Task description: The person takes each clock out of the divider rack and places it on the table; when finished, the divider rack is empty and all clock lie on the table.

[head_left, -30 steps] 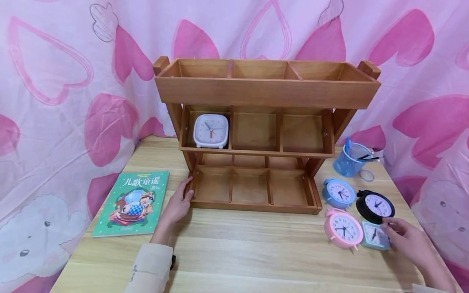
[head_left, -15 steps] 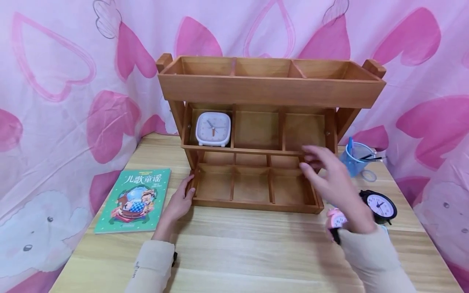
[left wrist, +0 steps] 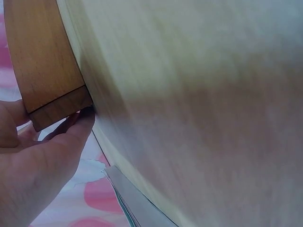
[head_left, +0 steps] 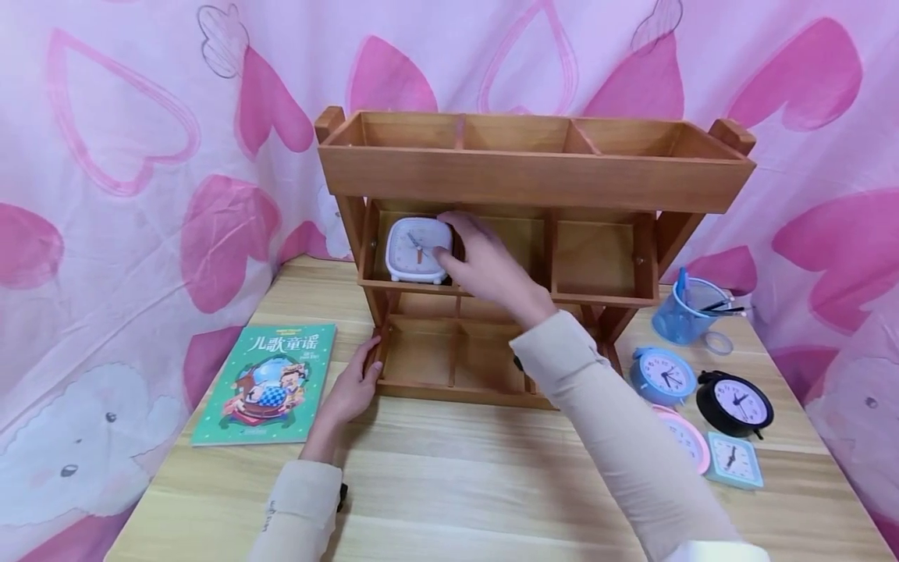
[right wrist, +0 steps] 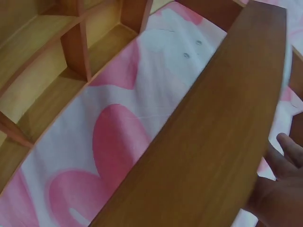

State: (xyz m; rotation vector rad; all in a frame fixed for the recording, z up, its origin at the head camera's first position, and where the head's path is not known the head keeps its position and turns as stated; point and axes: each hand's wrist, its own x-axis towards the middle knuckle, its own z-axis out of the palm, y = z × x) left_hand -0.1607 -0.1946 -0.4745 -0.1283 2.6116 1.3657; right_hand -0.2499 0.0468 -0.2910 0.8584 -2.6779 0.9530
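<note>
A white, rounded-square alarm clock (head_left: 418, 251) stands in the left compartment of the middle tier of a brown wooden shelf (head_left: 534, 176). My right hand (head_left: 486, 264) is at the clock's right side, its thumb in front of the face and its fingers by the upper right corner. Whether they press on it is hard to tell. My left hand (head_left: 355, 384) grips the shelf's lower left corner; in the left wrist view its thumb and fingers lie around the wooden end (left wrist: 61, 108). The shelf board covers the clock in the right wrist view.
To the right lie a blue clock (head_left: 662, 376), a black clock (head_left: 735, 404), a mint square clock (head_left: 733, 460) and a pink clock (head_left: 691, 441) partly behind my sleeve. Behind them are a blue pen holder (head_left: 680, 318) and a tape roll (head_left: 718, 342). A green book (head_left: 270, 384) lies left.
My right hand has moved from the clocks on the right, up and leftward across the shelf, to the white clock. My left hand stays on the shelf corner. The view shifts slightly.
</note>
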